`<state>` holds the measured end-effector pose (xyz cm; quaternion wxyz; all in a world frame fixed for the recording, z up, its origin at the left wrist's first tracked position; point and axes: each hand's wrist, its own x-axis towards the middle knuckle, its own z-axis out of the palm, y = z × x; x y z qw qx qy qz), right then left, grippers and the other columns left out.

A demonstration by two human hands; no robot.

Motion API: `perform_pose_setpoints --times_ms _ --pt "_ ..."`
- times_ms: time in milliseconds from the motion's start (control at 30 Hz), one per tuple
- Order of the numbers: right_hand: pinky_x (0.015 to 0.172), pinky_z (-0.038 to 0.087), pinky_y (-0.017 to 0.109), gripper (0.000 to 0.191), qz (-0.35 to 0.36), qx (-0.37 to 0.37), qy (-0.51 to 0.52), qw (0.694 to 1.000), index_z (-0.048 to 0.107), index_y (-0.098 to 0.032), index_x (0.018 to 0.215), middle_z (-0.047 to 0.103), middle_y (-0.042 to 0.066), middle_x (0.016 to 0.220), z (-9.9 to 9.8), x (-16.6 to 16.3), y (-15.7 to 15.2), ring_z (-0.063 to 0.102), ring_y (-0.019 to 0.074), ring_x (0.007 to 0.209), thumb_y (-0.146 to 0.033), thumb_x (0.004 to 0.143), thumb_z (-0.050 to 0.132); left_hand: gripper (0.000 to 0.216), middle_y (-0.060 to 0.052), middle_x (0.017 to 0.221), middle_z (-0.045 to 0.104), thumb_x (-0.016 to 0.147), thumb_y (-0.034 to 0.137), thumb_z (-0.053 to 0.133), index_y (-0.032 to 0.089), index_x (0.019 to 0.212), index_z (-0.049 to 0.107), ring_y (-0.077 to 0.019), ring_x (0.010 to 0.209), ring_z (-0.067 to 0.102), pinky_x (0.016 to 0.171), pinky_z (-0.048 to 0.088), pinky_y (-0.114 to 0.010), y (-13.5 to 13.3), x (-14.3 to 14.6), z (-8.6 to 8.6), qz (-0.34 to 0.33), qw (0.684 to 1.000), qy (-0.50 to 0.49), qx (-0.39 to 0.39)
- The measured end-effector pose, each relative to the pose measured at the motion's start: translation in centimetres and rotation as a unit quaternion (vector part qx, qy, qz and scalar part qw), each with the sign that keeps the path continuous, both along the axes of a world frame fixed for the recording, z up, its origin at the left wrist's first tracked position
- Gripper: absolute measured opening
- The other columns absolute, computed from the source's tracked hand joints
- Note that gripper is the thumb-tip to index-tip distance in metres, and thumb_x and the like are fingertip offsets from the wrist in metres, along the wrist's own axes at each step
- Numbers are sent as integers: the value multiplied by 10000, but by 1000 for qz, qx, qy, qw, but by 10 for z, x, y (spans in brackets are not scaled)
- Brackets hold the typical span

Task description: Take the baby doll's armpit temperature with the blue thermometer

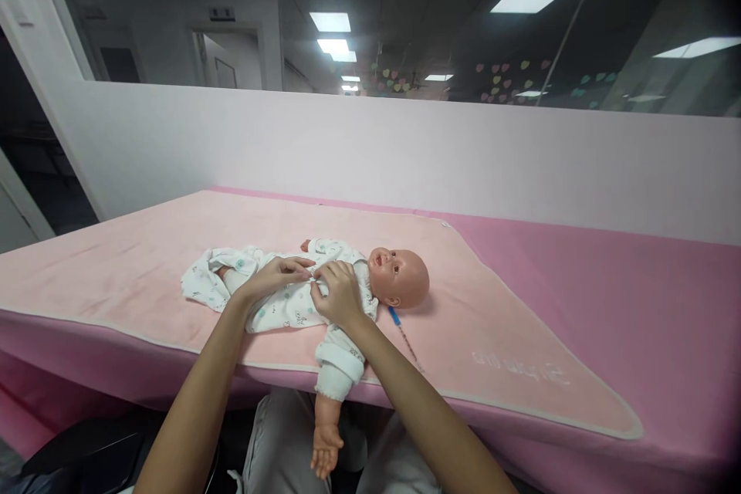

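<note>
A baby doll (404, 279) lies on its back, head to the right and feet to the left. It wears white printed baby clothes (286, 310). My left hand (283, 274) rests over the belly, fingers pinched at the front of the garment. From the other side, my right hand (337, 291) pinches the same spot at the chest. A small white bit of the cloth shows between the fingertips; whether it is a tie or a snap I cannot tell. One doll arm (328, 432), its sleeve bunched up, hangs over the table's front edge.
Under the doll spreads a peach mat (492, 324) with a pale border, on a pink-covered table (665, 309). A blue-tipped thin cord (395, 316) lies beside the doll's head. Behind stands a white half wall (405, 147) with glass above.
</note>
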<state>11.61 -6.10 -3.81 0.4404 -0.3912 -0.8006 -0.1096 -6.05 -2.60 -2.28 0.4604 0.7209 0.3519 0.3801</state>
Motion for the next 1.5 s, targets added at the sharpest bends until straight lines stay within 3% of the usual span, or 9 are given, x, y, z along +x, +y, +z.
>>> perform_pose_setpoints --times_ms 667,933,1133,1500 --pt "749 324 295 49 10 -4 -27 1000 538 -186 764 566 26 807 1 0 0 468 157 792 -188 761 490 236 -81 1233 478 702 389 629 168 783 652 -246 1107 449 919 354 -320 -3 0 -1 -42 999 7 13" --pt "752 329 301 70 10 -2 -37 999 540 -191 774 571 30 814 1 -1 0 474 162 796 -201 793 474 225 -83 1134 529 714 378 618 166 786 636 -237 1075 469 919 348 -328 -4 0 1 -46 998 0 34" --pt "772 343 309 122 -4 -3 -24 1000 527 -171 906 582 46 858 -2 -1 3 484 173 819 -218 814 462 213 -88 1131 544 714 361 617 159 780 630 -240 1074 473 942 329 -337 -5 -1 2 -50 998 -14 34" --pt "787 332 308 131 24 10 -42 999 557 -202 897 576 33 903 0 -1 0 484 169 861 -175 800 474 211 -76 1119 552 716 358 619 157 777 612 -224 1049 483 933 336 -320 -1 -2 -2 -38 999 -17 28"
